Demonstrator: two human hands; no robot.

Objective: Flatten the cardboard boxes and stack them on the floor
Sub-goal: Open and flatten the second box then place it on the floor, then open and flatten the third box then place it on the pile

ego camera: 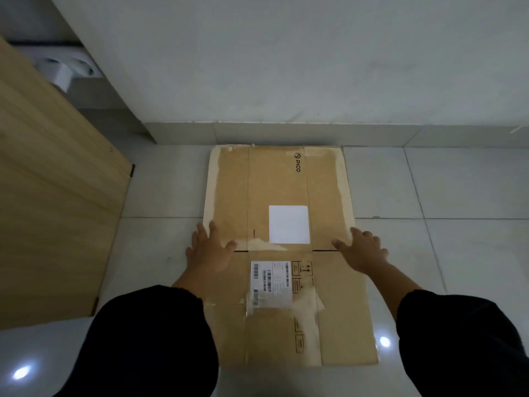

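Head view: looking down at a tiled floor (pixel 458 196) beside a white wall (pixel 286 67), with a wooden panel (pixel 51 196) at the left.
Flattened box: brown cardboard box (pixel 277 253) lying flat on the floor, far edge close to the skirting at the wall's foot, near edge between two dark sleeves.
Markings: blank white label (pixel 289 224) on the far half, barcode label (pixel 270 277) on the near half, torn tape traces along both long edges.
Left hand: left hand (pixel 210 247), grip spread wide, palm down over the left edge at the middle fold; contact not certain.
Right hand: right hand (pixel 363 247), grip spread wide, palm down over the right edge at the same fold, holding nothing.
Progress: flattened, by the look of it; no other boxes in sight.
Risk, spring-back: creased panels likely to lift at the middle slits once pressure goes.
Risk, sliding: glossy tiles, so a sideways push could skid the sheet askew from the wall.
Risk, stack: an uneven base would probably tilt later boxes.
Risk, skin: raw cardboard edges under spread fingers could nick.
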